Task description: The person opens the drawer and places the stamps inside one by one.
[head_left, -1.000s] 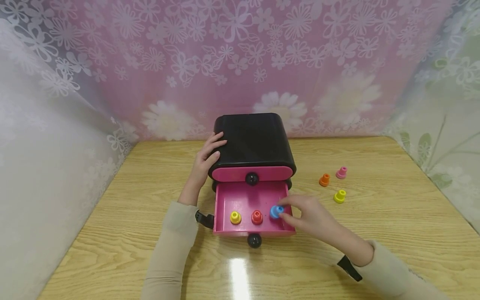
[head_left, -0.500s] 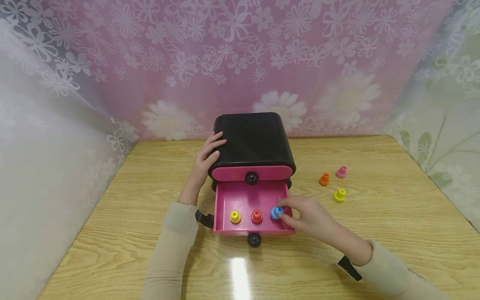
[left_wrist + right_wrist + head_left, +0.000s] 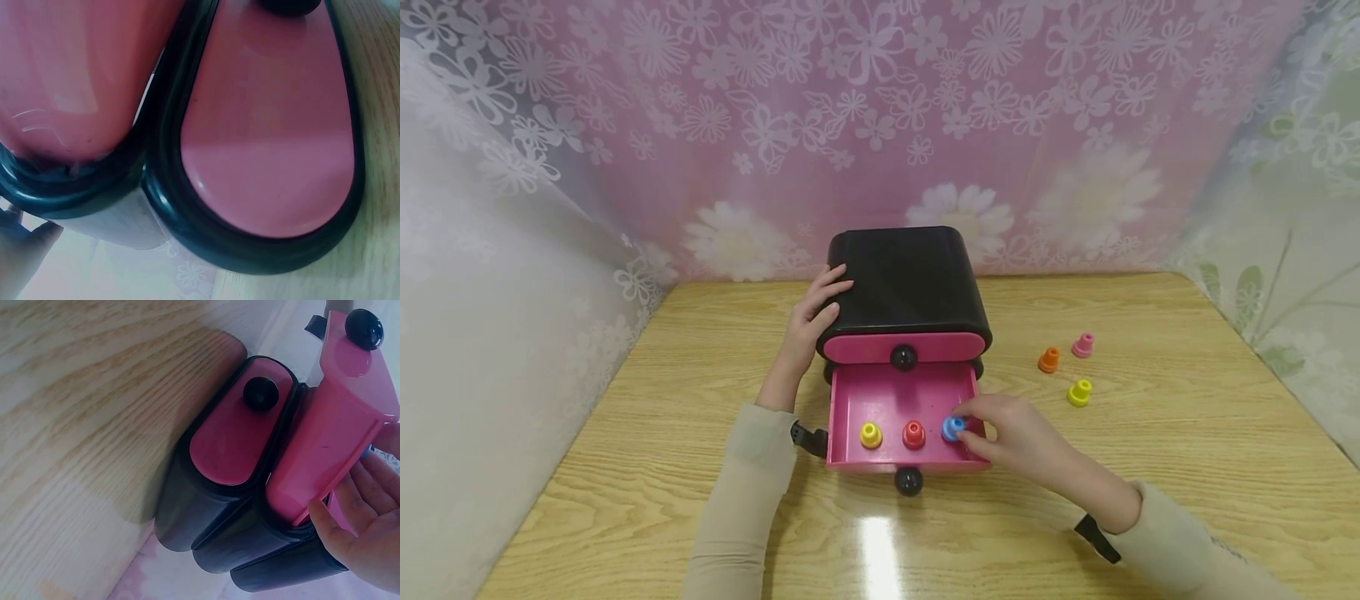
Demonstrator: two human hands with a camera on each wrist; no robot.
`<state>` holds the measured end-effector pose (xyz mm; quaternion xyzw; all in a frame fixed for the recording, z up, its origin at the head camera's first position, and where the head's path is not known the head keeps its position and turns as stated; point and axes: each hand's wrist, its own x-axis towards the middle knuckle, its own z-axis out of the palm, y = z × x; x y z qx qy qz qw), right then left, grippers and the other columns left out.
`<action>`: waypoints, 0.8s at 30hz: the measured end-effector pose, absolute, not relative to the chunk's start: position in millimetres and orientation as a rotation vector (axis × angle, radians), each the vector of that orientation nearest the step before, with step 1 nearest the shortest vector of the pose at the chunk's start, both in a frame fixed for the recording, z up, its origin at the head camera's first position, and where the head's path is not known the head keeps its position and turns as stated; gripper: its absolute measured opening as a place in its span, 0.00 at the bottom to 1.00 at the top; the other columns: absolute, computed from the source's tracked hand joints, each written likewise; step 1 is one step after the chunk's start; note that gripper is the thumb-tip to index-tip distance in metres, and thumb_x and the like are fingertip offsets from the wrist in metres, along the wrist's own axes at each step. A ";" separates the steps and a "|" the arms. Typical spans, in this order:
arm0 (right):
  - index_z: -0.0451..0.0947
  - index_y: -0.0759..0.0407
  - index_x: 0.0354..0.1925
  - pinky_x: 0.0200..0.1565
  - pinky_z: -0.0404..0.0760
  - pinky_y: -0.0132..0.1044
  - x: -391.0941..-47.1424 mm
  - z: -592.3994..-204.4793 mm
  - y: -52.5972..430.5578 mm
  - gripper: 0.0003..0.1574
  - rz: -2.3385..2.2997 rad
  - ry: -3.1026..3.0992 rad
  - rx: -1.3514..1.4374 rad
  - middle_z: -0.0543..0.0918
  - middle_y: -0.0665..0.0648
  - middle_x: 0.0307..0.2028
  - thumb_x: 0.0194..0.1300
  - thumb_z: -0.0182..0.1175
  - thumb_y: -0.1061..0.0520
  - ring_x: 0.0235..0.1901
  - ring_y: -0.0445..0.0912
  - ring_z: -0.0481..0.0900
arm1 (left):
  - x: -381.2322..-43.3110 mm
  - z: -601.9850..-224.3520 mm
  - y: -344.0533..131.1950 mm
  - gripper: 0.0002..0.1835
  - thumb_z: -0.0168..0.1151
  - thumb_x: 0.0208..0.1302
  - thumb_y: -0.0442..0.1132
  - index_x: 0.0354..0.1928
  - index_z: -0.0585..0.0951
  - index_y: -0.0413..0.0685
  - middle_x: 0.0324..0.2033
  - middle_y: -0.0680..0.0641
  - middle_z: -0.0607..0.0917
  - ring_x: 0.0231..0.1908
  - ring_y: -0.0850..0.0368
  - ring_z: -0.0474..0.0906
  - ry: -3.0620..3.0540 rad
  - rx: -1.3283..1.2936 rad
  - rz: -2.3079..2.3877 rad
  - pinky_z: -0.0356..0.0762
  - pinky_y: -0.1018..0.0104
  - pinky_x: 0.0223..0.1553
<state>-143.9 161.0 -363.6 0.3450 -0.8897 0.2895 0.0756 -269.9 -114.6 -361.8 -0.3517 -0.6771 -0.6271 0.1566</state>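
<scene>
A black cabinet [image 3: 902, 279] with pink drawers stands on the wooden table, its pink drawer [image 3: 880, 392] below the top one pulled out. My left hand [image 3: 808, 325] rests on the cabinet's left side, fingers fairly straight over the top edge. Over the drawer's right part, my right hand [image 3: 1018, 433] pinches a small blue stepped plastic peg [image 3: 953, 428] between thumb and fingers. It is at or just above the drawer floor; I cannot tell which. To its left in the drawer stand a red peg [image 3: 913, 433] and a yellow peg [image 3: 871, 434].
On the table to the right stand an orange peg [image 3: 1049, 360], a pink peg [image 3: 1083, 345] and another yellow peg [image 3: 1079, 392]. A round black knob [image 3: 908, 481] sticks out from the drawer front. A flowered pink curtain [image 3: 880, 125] hangs behind the table.
The blue peg and my right hand have shifted very slightly toward the drawer front. My left hand and the other pegs stay where they were.
</scene>
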 end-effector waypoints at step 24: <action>0.79 0.60 0.33 0.27 0.75 0.33 -145.8 -367.6 160.9 0.11 0.855 -2.627 1.070 0.77 0.45 0.25 0.46 0.66 0.63 0.23 0.39 0.70 | -257.6 -349.7 -112.2 0.19 0.42 0.58 0.26 0.51 0.68 0.23 0.60 0.32 0.60 0.65 0.44 0.42 -1.973 -0.985 -1.781 0.40 0.53 0.62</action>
